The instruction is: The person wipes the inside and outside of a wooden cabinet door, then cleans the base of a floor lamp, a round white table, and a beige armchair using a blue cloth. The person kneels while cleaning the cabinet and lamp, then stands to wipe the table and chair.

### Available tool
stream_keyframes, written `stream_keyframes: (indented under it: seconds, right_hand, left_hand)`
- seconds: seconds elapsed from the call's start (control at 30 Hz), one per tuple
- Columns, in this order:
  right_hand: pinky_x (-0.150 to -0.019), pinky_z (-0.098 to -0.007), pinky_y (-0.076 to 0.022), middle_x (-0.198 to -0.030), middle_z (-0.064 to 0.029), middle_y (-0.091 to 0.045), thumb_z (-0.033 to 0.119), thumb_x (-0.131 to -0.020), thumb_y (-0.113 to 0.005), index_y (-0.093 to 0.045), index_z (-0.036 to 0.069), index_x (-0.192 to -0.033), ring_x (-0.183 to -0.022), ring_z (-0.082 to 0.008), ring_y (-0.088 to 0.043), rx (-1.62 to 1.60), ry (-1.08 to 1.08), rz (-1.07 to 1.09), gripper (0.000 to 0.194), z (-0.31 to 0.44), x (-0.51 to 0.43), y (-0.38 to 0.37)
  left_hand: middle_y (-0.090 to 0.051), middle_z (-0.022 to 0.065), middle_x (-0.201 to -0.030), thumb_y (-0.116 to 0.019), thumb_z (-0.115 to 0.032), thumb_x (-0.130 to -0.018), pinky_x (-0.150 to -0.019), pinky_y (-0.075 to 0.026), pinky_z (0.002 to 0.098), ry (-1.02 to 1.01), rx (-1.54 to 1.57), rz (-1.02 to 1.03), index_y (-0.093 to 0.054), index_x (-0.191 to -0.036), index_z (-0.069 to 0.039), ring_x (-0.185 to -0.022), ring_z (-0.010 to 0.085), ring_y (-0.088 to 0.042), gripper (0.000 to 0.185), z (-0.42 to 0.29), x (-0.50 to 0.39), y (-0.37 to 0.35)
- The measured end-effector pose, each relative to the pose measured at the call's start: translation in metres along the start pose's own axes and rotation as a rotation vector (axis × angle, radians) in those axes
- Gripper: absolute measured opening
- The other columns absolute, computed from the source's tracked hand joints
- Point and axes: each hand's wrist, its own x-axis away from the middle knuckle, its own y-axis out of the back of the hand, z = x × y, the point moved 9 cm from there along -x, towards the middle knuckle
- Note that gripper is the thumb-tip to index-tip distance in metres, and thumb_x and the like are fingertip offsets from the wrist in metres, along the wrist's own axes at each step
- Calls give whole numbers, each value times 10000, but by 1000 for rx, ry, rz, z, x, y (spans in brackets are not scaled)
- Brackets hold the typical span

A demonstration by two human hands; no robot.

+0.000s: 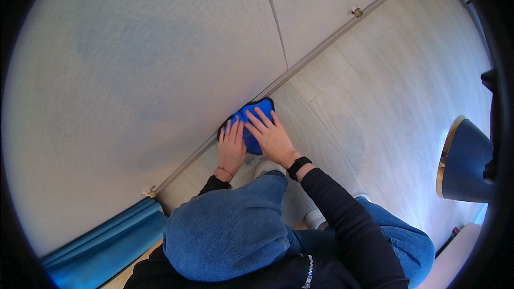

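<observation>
A blue fabric pad with a black edge lies on the wood-look floor against the baseboard of a pale textured wall. Flat on its left part rests my left hand, with the fingertips near the wall. My right hand, fingers spread, presses on the pad's middle and right part; a black band circles that wrist. Neither hand is closed around the pad. Its underside and whatever it covers are hidden.
Close below my hands are my jeans-clad knee and pale shoes. A teal curtain hangs at the lower left. Cable ends or fittings stick out by the baseboard at the upper right. A dark lampshade with a gold rim stands at the right.
</observation>
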Motion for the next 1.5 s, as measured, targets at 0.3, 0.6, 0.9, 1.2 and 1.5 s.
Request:
stream_keyframes:
  seconds: [0.3, 0.6, 0.9, 1.2, 1.5]
  right_hand:
    - [-1174, -560, -238, -1551, -78, -386, 79, -781, -651, -463, 53, -1451, -1460, -334, -296, 159, -168, -137, 696, -44, -7, 30]
    - [-1124, -556, -321, -1562, -94, -375, 15, -859, -585, -437, 14, -1444, -1435, -333, -346, 195, -459, -432, 603, -144, -1, 102]
    - [-1141, -535, -314, -1587, -146, -312, 100, -803, -649, -439, -7, -1430, -1421, -375, -354, -5, -333, -203, 670, -76, -5, 29]
    - [-1128, -572, -299, -1554, -102, -375, 97, -850, -614, -457, 5, -1426, -1429, -354, -335, 299, -478, -360, 604, -130, -7, 90]
    - [-1090, -473, -380, -1553, -200, -345, 71, -843, -602, -424, -76, -1408, -1311, -398, -457, 88, -370, -291, 610, -98, -9, 58]
  left_hand:
    - [-315, 227, -1568, -602, -78, -865, -1161, -264, 545, -132, 112, -13, -316, -1496, 62, -1442, 400, -325, 708, -33, -41, 3]
    - [-292, 204, -1580, -671, -84, -818, -1178, -274, 481, -376, 230, 19, -312, -1500, 51, -1464, 365, -290, 783, -102, -138, 10]
    - [-339, 273, -1526, -681, -122, -814, -1168, -242, 572, -201, 97, 1, -310, -1472, 110, -1455, 464, -256, 790, -66, -78, -14]
    - [-289, 252, -1564, -662, -72, -818, -1180, -253, 519, -360, 205, -3, -286, -1487, 99, -1456, 422, -278, 786, -99, -132, 0]
    - [-300, 280, -1546, -668, -124, -836, -1184, -227, 542, -266, 53, 39, -309, -1465, 125, -1463, 446, -243, 766, -81, -104, -17]
